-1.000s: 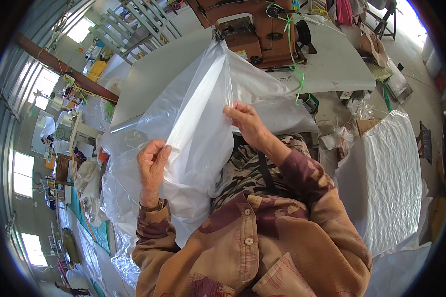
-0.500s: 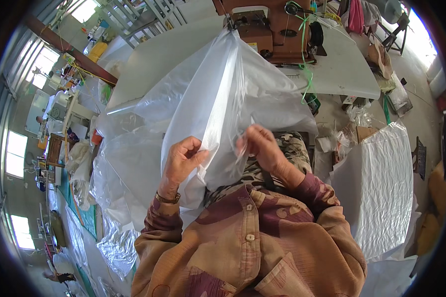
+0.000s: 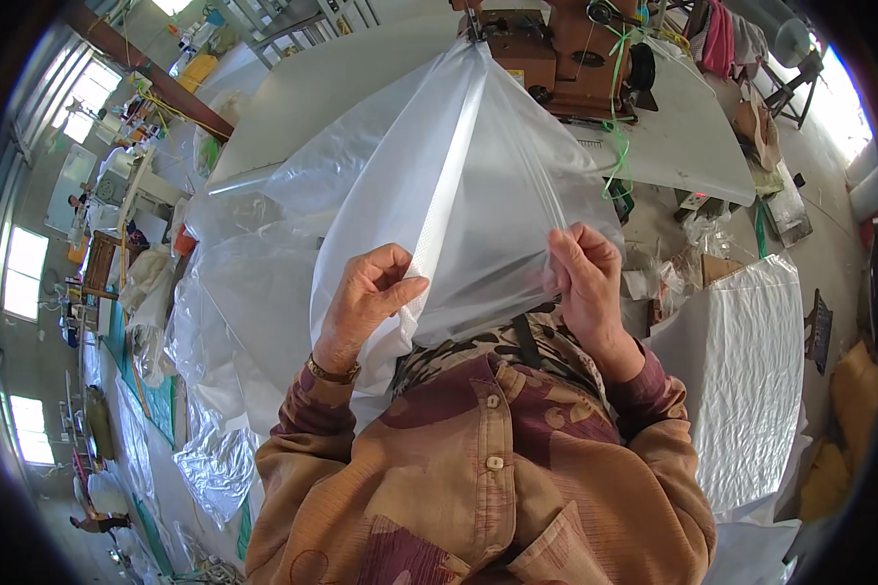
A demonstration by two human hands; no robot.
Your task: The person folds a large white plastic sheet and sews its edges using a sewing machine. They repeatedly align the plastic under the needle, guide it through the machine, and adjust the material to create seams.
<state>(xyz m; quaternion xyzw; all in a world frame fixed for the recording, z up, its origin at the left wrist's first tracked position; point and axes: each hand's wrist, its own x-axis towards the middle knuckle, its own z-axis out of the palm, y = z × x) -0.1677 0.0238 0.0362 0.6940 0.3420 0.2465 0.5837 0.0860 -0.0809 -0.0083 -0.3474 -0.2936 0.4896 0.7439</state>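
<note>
Film (image 3: 498, 210) extends from the sewing machine (image 3: 522, 63) over the counter (image 3: 332, 97) toward the trousers (image 3: 478, 353), with fingers (image 3: 388, 259) of the left hand (image 3: 363, 300) pinched closed on its white strip (image 3: 447, 185) and those of the right hand (image 3: 591, 285) on its right side.

Sewing table (image 3: 332, 88): pale grey top.
Far side: brown sewing machine (image 3: 517, 58) standing right of the middle.
Near side: translucent plastic sheet (image 3: 502, 146) — spread over the top and down past the near edge.
Near right: green string (image 3: 615, 146) — trailing by the edge.
</note>
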